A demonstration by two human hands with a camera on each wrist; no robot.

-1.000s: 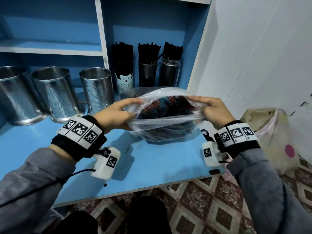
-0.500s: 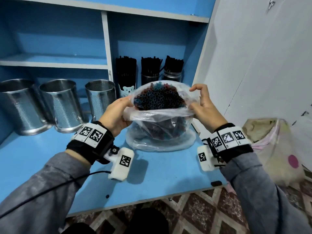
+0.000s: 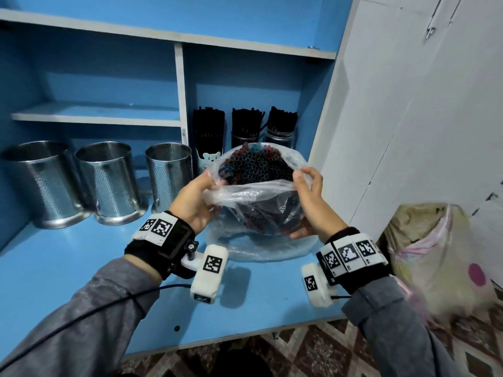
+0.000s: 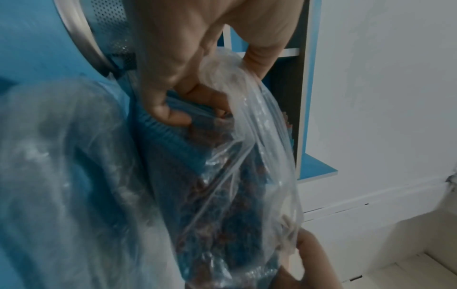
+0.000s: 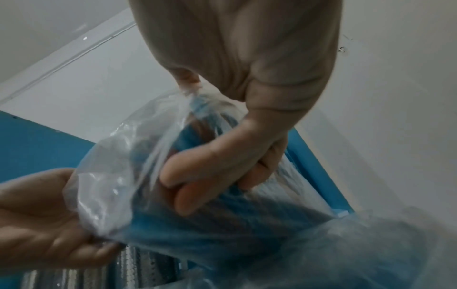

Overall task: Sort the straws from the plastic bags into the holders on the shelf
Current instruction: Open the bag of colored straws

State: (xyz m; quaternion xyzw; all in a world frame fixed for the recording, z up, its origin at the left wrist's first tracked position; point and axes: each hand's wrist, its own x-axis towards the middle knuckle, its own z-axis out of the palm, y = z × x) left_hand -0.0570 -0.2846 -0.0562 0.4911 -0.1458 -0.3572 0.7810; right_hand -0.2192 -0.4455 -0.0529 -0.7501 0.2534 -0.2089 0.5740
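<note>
Straws point(image 3: 251, 163), a tight bundle of thin blue, red and dark tubes, stand in a clear plastic bag point(image 3: 261, 202) held between both hands just above the blue shelf top point(image 3: 68, 257), with their round open ends facing up out of the bag's mouth.

At the far left three perforated steel holders point(image 3: 109, 183) stand in a row on that surface, shiny cylinders with flared bases, close beside one another. The bare blue surface in front of them runs out to the front edge. The left hand point(image 3: 194, 204) grips the bag's left rim; in the left wrist view its fingers point(image 4: 170, 115) are curled over the film and onto the blue straws. The film is thin, wrinkled and glossy, and a second slack layer of it lies crumpled on the shelf beneath the bag. The right hand point(image 3: 313, 202) pinches the right rim between thumb and fingertips; from the right wrist its thumb point(image 5: 217, 162) and fingers are seen closed on the plastic.

Behind the bag, right of the white upright divider point(image 3: 181, 88), three cups of black straws point(image 3: 246, 126) fill the back of the narrow compartment, one of them pale with a bear face point(image 3: 211, 160). A white wall point(image 3: 408, 118) closes the right side, just beside the right hand. Below it, on the patterned floor, sits a stuffed pale sack point(image 3: 435, 254).
</note>
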